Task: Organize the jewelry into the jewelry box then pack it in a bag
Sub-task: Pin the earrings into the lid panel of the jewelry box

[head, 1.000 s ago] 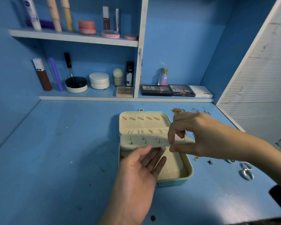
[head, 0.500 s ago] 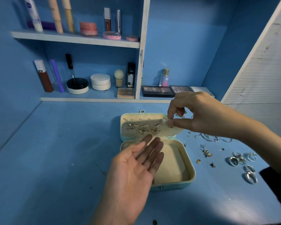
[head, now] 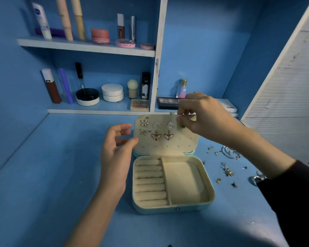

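Blue counter holds the open jewelry box. Right hand pinches a small green earring at the lid panel; left hand is open beside it. The tiny earring could slip and drop into the box.

The jewelry box was pale mint outside with cream lining. Its earring panel, cream and dotted with rows of small holes, carried silver and gold sparkling earrings. The table was blue. At three o'clock of the box lay silver rings.
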A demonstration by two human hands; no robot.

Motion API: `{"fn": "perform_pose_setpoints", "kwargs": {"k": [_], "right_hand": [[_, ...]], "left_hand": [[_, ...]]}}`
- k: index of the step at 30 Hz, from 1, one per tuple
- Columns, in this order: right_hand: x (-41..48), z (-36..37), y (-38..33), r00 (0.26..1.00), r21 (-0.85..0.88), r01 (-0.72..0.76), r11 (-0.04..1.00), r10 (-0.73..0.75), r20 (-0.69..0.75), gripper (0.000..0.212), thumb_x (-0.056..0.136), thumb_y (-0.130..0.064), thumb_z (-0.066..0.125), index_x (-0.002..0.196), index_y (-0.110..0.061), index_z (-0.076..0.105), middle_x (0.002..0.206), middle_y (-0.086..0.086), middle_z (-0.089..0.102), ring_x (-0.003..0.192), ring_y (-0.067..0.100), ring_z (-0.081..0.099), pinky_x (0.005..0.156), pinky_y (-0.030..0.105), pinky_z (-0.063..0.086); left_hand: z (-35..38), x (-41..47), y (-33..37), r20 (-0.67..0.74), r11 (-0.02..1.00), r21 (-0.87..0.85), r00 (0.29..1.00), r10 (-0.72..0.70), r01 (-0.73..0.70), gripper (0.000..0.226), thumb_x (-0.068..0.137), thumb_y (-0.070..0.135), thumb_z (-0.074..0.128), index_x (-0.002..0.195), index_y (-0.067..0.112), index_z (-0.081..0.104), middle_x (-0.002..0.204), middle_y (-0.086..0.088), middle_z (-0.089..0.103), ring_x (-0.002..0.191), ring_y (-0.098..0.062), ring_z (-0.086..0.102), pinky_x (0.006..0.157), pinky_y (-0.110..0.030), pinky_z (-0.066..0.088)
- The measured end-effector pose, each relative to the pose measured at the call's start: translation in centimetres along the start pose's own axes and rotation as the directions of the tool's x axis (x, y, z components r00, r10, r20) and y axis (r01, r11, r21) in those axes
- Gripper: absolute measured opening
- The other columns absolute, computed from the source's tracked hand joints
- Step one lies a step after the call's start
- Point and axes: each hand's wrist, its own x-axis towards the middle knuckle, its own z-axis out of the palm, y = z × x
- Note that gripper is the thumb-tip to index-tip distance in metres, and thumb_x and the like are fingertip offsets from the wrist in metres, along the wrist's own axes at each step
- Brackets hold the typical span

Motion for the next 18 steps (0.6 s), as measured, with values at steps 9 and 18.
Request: {"fn": "perform_pose_setpoints", "kwargs": {"k": [9,18], "right_hand": [[0.2,1.7,0.8,0.998,-0.042,-0.054,0.998,0.052,-0.045,0.003,0.082,-0.009,0.063,0.083,-0.006,0.061,0.080,0.007,0.055,0.077,0.022,0.043,0.062,0.040,0.045],[-2.1,1.5,1.3,0.994,0.121,-0.066,0.990,0.076,-0.082,0.019,0.087,-0.008,0.061,0.105,-0.010,0.068,0.093,0.002,0.064,0.080,0.013,0.047,0.074,0.025,0.041]], "left_hand": [[0.2,1.6,-2.7,0.057,0.963,0.183,0.980,0.192,-0.199,0.031,0.086,0.003,0.064,0.096,0.031,0.058,0.092,0.008,0.064,0.071,0.004,0.056,0.064,-0.008,0.043],[-0.1,2.4,-3.3,0.093,0.935,0.252,0.968,0.232,-0.248,0.026,0.085,0.005,0.066,0.098,0.028,0.063,0.083,0.014,0.064,0.073,0.006,0.056,0.066,-0.007,0.043]]}}
